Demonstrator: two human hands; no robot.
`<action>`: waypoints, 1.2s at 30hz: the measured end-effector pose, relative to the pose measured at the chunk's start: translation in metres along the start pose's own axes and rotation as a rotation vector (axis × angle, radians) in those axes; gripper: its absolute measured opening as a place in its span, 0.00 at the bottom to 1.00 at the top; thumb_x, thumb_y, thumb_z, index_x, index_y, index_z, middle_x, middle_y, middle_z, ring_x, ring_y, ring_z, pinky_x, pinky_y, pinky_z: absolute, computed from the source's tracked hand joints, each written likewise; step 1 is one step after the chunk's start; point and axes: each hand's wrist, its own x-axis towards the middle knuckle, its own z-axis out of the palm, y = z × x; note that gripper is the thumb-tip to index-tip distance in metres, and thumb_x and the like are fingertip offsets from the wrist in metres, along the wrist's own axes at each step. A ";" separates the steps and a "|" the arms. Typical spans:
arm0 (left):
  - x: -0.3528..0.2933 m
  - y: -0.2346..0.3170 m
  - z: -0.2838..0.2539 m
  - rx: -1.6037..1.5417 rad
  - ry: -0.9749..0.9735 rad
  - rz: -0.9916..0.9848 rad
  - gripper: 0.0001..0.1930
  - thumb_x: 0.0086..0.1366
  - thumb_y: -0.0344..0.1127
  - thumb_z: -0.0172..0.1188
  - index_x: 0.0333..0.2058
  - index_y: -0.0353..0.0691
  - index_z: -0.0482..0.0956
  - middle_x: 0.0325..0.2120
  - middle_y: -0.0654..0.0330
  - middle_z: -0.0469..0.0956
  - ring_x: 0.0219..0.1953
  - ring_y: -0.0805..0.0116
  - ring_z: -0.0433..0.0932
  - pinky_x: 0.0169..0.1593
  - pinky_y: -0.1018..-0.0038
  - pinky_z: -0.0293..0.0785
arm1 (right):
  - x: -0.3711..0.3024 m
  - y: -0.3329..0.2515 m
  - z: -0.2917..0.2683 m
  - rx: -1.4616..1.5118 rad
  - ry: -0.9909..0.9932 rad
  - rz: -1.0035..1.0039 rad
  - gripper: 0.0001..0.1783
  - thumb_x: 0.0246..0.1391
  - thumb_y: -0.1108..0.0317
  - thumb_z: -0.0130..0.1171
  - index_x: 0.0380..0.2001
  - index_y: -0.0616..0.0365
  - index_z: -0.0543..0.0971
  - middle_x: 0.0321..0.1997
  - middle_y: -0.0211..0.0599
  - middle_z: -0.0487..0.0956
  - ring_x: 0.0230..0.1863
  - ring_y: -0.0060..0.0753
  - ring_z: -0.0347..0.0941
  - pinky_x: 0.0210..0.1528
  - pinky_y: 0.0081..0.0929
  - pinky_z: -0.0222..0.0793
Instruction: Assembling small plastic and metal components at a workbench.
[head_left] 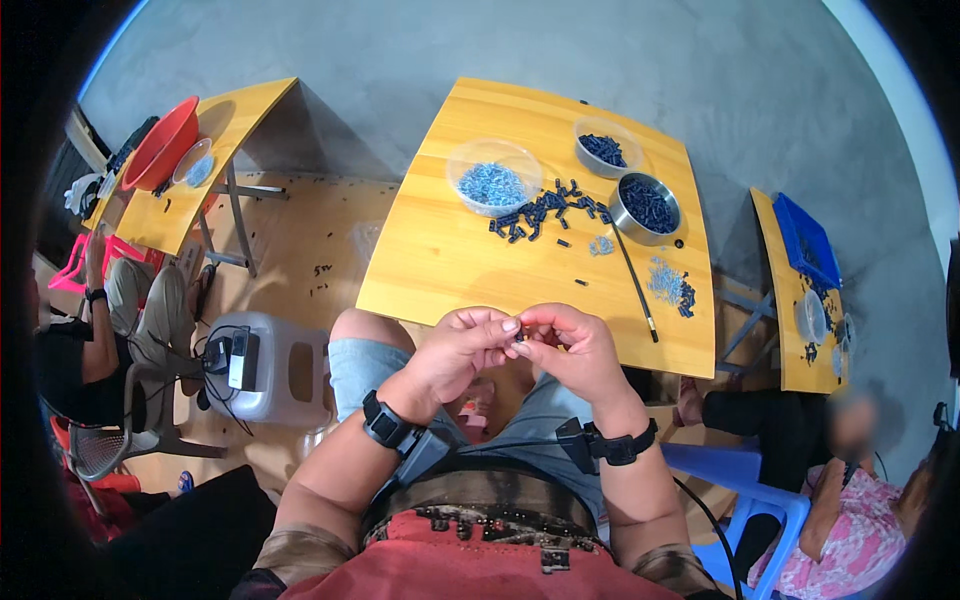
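Observation:
My left hand (455, 352) and my right hand (578, 352) meet at the near edge of the yellow wooden table (430, 255). Between their fingertips they pinch a small dark part (519, 337), mostly covered by the thumbs. Beyond the hands lies a loose pile of short black plastic pieces (545, 212). A clear bowl (462, 162) holds many tiny silvery-blue pieces. Black pieces fill another clear bowl (628, 142) and a steel bowl (668, 228). A thin dark stick (634, 280) lies at the right, beside a spread of tiny silvery pieces (662, 280).
A blue plastic chair (775, 510) stands at my right, near a seated person in a pink patterned top (850, 530). Another person sits at the far left, by a table with a red basin (165, 145). A grey stool (275, 365) carries a cabled device (240, 358).

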 end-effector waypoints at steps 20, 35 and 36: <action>-0.003 -0.003 -0.006 -0.049 0.023 0.039 0.06 0.61 0.35 0.56 0.34 0.40 0.76 0.28 0.64 0.77 0.31 0.77 0.74 0.35 0.82 0.69 | 0.008 -0.006 0.015 -0.103 0.175 -0.046 0.09 0.49 0.77 0.58 0.36 0.62 0.76 0.28 0.32 0.77 0.28 0.14 0.71 0.29 0.13 0.66; 0.010 -0.015 -0.013 -0.061 0.111 -0.063 0.06 0.63 0.33 0.54 0.35 0.39 0.76 0.32 0.63 0.78 0.35 0.75 0.77 0.43 0.76 0.74 | 0.008 0.008 0.012 -0.581 0.231 -0.261 0.13 0.37 0.76 0.61 0.32 0.59 0.76 0.31 0.39 0.74 0.35 0.43 0.72 0.35 0.32 0.69; 0.012 -0.014 -0.012 -0.037 0.129 -0.075 0.06 0.63 0.33 0.54 0.36 0.39 0.76 0.32 0.65 0.78 0.34 0.77 0.76 0.40 0.79 0.72 | 0.008 0.009 0.011 -0.568 0.244 -0.253 0.12 0.37 0.76 0.61 0.30 0.59 0.75 0.30 0.39 0.74 0.35 0.43 0.72 0.35 0.32 0.69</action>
